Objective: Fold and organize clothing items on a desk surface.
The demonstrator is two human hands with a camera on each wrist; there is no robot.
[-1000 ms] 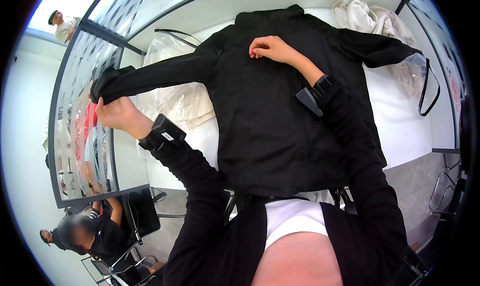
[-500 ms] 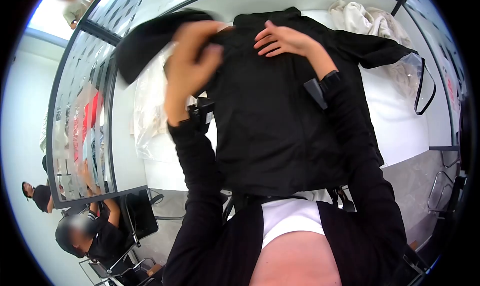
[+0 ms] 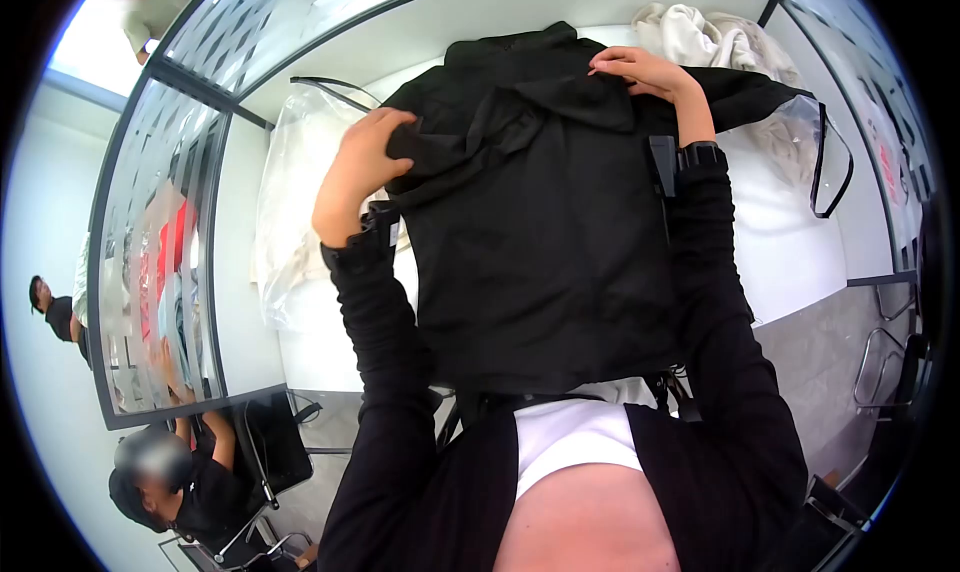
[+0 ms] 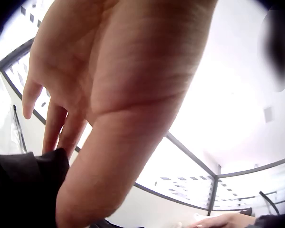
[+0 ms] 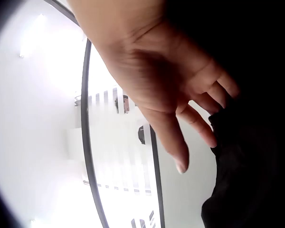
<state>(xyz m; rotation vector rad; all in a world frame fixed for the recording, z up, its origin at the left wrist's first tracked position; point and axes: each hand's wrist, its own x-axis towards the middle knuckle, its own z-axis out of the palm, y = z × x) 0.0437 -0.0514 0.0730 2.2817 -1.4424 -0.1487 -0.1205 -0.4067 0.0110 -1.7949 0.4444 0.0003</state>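
Observation:
A black jacket (image 3: pixel 540 282) with a stand-up collar (image 3: pixel 510 47) lies spread over the white table. Its left-side sleeve (image 3: pixel 490 122) is folded across the upper body in loose creases. At the left shoulder, my left hand (image 3: pixel 365 162) grips the bend of cloth; in the left wrist view, black fabric (image 4: pixel 31 175) sits between thumb and fingers. Near the right shoulder, my right hand (image 3: pixel 650 75) has its fingertips at the folded sleeve's end. The right wrist view shows this hand's fingers (image 5: pixel 197 124) extended against the cloth, the thumb apart.
Clear plastic bags with pale cloth lie left (image 3: pixel 310 192) and right (image 3: pixel 800 152) of the jacket. A cream garment (image 3: pixel 700 37) is bunched at the back right. Framed partitions (image 3: pixel 160 262) border the table, and a person (image 3: pixel 170 477) sits beyond at lower left.
The left-side sleeve, stretched out to the left before, now lies folded across the jacket. My left hand has come inward to the shoulder; my right hand has shifted right.

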